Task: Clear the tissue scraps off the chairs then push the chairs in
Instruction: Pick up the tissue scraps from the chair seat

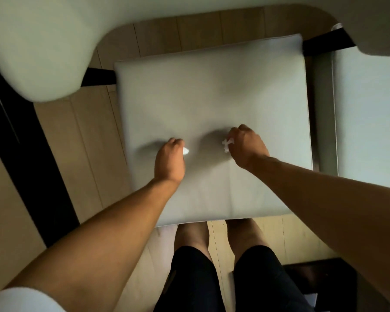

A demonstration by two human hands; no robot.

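Seat [212, 97]: smooth, pale grey padded cushion, roughly square, soft enough to dimple under both hands, on a dark frame over pale wood-plank floor [61, 140]. Left hand [169, 159] curled, pinching a small white scrap [186, 151] that points right, toward the other hand, near the seat's front half. Right hand [245, 145] curled, holding a crumpled, ragged second scrap [227, 145] at its fingertips; long axis unclear. A second pale seat [369, 113] stands just beside, to the right.

Head view, steeply downward (close) over chair seat [212, 97].
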